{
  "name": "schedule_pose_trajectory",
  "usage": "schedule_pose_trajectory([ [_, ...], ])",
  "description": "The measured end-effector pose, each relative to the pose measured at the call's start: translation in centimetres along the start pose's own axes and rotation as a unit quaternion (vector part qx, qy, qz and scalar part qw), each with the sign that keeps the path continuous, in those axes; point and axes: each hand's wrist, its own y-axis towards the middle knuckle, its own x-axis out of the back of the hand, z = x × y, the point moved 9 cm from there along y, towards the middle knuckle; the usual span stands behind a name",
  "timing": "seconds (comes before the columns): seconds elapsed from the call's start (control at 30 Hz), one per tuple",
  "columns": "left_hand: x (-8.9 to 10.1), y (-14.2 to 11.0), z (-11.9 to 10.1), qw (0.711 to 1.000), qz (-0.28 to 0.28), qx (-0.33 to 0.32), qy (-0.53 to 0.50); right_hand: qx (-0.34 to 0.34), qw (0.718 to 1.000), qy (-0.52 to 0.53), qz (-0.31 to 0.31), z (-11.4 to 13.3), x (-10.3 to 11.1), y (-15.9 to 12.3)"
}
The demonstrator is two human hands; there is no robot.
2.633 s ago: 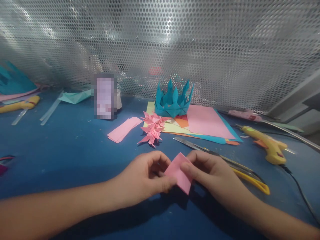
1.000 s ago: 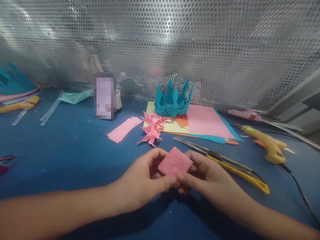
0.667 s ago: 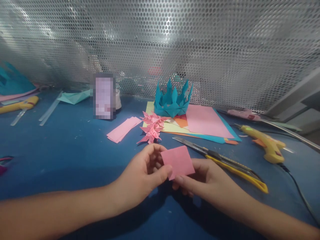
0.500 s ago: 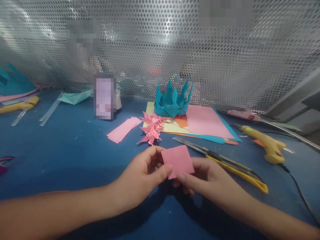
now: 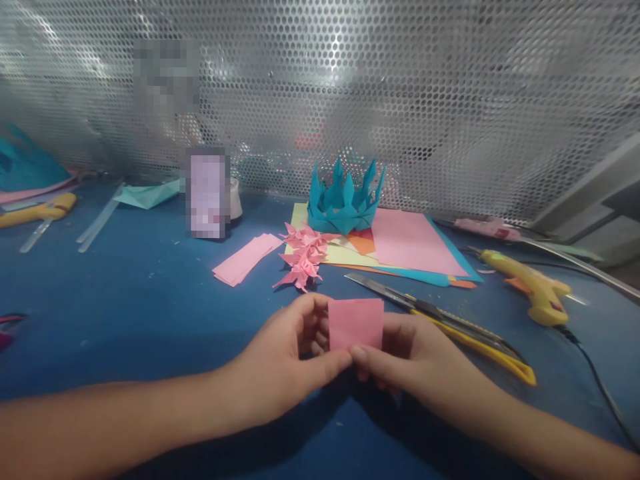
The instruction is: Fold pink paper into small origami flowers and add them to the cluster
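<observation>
A small pink paper square (image 5: 356, 323) is held up between both hands, its flat face toward me; a slight offset at the top right corner hints at a second layer. My left hand (image 5: 295, 357) pinches its lower left edge, thumb in front and fingers curled behind. From the other side, my right hand (image 5: 407, 353) grips the lower right, its thumb tip meeting the left thumb at the bottom edge. Just beyond the hands lie folded pink paper pieces with pointed tips (image 5: 304, 257) and a fanned stack of pink paper strips (image 5: 247, 259).
A blue folded-paper crown (image 5: 345, 203) stands on coloured sheets (image 5: 415, 243). A cutter knife (image 5: 390, 293) and yellow-handled scissors (image 5: 480, 353) lie right of the hands, beyond them a corded yellow glue gun (image 5: 535, 287). A blurred phone-like screen (image 5: 207, 197) stands left; perforated metal (image 5: 280, 87) closes the back.
The pink paper has turned from a tilted position to nearly level with its top edge straight. Both thumbs have come together at its bottom edge.
</observation>
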Motion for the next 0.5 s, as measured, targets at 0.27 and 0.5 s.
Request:
schedule_pose_trajectory([
  [0.27,1.7,0.6,0.0,0.999,-0.031,0.006,-0.002,-0.003,0.996,-0.031,-0.079,-0.6,2.6,0.3],
  [0.5,1.6,0.7,0.1,1.000,-0.024,0.009,-0.011,0.019,0.995,-0.049,-0.088,0.1,2.5,0.1],
])
